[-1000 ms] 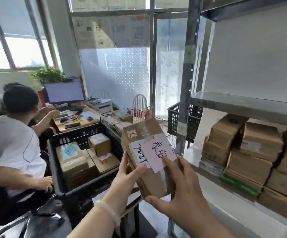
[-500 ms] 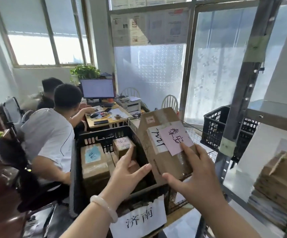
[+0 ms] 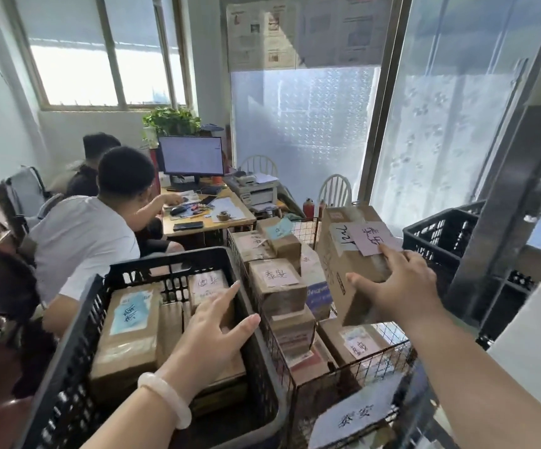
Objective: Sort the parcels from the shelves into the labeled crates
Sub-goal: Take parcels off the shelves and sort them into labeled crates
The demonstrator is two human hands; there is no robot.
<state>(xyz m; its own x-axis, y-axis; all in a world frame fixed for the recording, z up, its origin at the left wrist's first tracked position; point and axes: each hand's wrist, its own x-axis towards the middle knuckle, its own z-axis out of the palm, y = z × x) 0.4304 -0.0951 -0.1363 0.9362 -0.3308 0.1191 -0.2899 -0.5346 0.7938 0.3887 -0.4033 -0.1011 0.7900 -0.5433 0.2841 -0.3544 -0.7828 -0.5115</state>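
Note:
My right hand [image 3: 402, 286] grips a brown cardboard parcel [image 3: 343, 264] from its near side. The parcel carries a white strip and a pink handwritten label and hangs tilted above the wire basket [image 3: 373, 358]. That basket holds several brown parcels with pink labels, one of them [image 3: 277, 286] on top of a stack, and has a paper sign [image 3: 356, 416] on its front. My left hand [image 3: 211, 332] hovers with fingers spread over the right side of the black crate [image 3: 172, 257], holding nothing. The black crate holds parcels, one with a blue label [image 3: 129, 319].
A second black crate [image 3: 437, 231] stands at the right behind a metal shelf post [image 3: 515, 189]. Two people sit at the left, the nearer one [image 3: 81, 241] in a white shirt, at a desk [image 3: 217, 218] with a monitor. Two white chairs stand by the glass door.
The view has swung left and down onto the crates. My left hand has come off the parcel, and my right hand alone has carried it over the wire basket.

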